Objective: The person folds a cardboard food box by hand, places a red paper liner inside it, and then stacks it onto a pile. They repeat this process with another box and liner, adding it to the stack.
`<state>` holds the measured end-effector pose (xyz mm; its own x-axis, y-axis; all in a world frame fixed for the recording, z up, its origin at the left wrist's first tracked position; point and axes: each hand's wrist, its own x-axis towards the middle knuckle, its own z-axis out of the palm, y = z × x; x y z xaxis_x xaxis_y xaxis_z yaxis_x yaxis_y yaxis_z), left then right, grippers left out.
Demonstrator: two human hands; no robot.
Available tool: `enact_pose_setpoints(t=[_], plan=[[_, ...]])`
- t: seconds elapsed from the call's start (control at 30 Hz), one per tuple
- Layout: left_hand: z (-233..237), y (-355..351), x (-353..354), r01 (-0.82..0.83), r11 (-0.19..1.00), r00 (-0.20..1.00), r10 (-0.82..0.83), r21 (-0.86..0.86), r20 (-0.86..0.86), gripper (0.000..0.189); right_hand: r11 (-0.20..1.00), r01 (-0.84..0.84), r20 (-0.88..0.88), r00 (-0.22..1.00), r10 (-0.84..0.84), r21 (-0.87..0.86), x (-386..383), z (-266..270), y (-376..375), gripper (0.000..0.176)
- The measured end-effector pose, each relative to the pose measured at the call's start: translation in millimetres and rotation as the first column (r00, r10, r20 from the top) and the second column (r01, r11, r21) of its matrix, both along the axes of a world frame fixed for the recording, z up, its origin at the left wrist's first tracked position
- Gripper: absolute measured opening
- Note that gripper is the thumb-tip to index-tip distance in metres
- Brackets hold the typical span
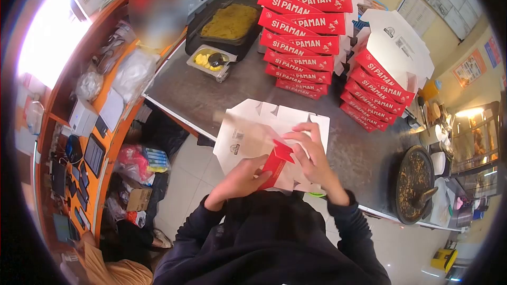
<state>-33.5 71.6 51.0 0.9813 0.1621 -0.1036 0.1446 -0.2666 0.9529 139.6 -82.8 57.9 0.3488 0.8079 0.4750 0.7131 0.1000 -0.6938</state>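
A partly folded cardboard food box (248, 121), white inside with red outer panels, lies at the table's near edge in front of me. My left hand (243, 177) grips its near side, thumb and fingers around a raised red panel. My right hand (316, 157) is over the right part of the box, fingers bent and spread apart beside a pointed red flap (283, 151). Whether its fingertips press on that flap is hard to tell. Behind the box rises a tall stack of folded red boxes (301, 34) marked SI PAMAN.
A second stack of boxes (375, 89) stands to the right. At the back left are a black tray of yellow food (229, 21) and a small tub (208, 63). A stone mortar (414, 184) sits right. Another person (158, 10) is beyond the orange counter (113, 121).
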Motion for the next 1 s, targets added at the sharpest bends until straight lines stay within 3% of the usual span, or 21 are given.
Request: enact_pose_setpoints(t=[0.1, 0.2, 0.27, 0.37, 0.43, 0.53, 0.57, 0.67, 0.77, 0.87, 0.97, 1.0], plan=[[-1.5, 16.6, -0.4, 0.047, 0.997, 0.989, -0.056, -0.062, -0.139, 0.021, 0.938, -0.299, -0.126, 0.952, 0.279, -0.177, 11.0, 12.8, 9.7, 0.034], [-15.4, 28.3, 0.8, 0.015, 0.98, 0.985, -0.048, -0.199, -0.163, 0.024, 0.922, -0.233, -0.115, 0.972, 0.207, -0.311, 14.9, 12.8, 8.6, 0.034], [-31.3, 29.3, -1.5, -0.015, 0.932, 0.989, -0.04, -0.362, -0.142, 0.025, 0.948, -0.128, -0.05, 0.992, 0.119, -0.291, 9.2, 13.3, 4.7, 0.035], [-41.5, 20.5, 0.3, -0.028, 0.917, 0.996, -0.007, -0.398, -0.087, 0.027, 0.972, 0.122, -0.043, 0.99, -0.134, -0.203, -7.9, 11.7, 1.8, 0.035], [-28.5, 21.5, 3.5, -0.046, 0.979, 0.99, 0.018, -0.198, -0.138, 0.025, 0.951, 0.272, 0.019, 0.962, -0.273, -0.149, -17.7, 6.6, 1.1, 0.038], [-11.4, 20.5, 7.5, -0.042, 0.989, 0.997, 0.05, 0.141, -0.057, 0.021, 0.96, 0.248, 0.188, 0.957, -0.222, -0.133, -33.3, 1.6, -4.3, 0.04], [-8.0, 19.7, 8.7, -0.043, 0.966, 0.999, 0.046, 0.257, -0.004, 0.02, 0.964, 0.224, 0.158, 0.967, -0.201, -0.145, -36.4, 0.1, -6.8, 0.041], [-1.4, 19.8, 13.5, 0.034, 0.932, 0.996, -0.064, 0.361, 0.069, 0.017, 0.939, 0.213, 0.078, 0.977, -0.199, -0.271, -37.4, -3.8, -13.6, 0.036], [1.0, 22.0, 20.8, 0.069, 0.934, 0.99, -0.106, 0.349, 0.089, 0.016, 0.912, 0.183, 0.155, 0.979, -0.134, -0.367, -30.6, -7.5, -15.5, 0.032], [23.5, 22.4, 21.2, 0.003, 0.975, 0.994, 0.022, 0.222, -0.109, 0.011, 0.929, 0.239, 0.344, 0.929, -0.135, -0.282, -23.6, -7.1, -15.6, 0.026], [9.5, 42.9, 9.7, -0.193, 0.973, 0.981, 0.194, -0.129, -0.005, 0.011, 0.846, 0.394, 0.326, 0.902, -0.282, -0.359, -16.1, -12.8, -10.0, 0.022], [4.1, 51.5, 2.3, -0.175, 0.973, 0.981, 0.185, -0.151, 0.057, 0.012, 0.841, 0.408, 0.287, 0.904, -0.317, -0.357, -14.4, -11.8, -8.9, 0.022]])
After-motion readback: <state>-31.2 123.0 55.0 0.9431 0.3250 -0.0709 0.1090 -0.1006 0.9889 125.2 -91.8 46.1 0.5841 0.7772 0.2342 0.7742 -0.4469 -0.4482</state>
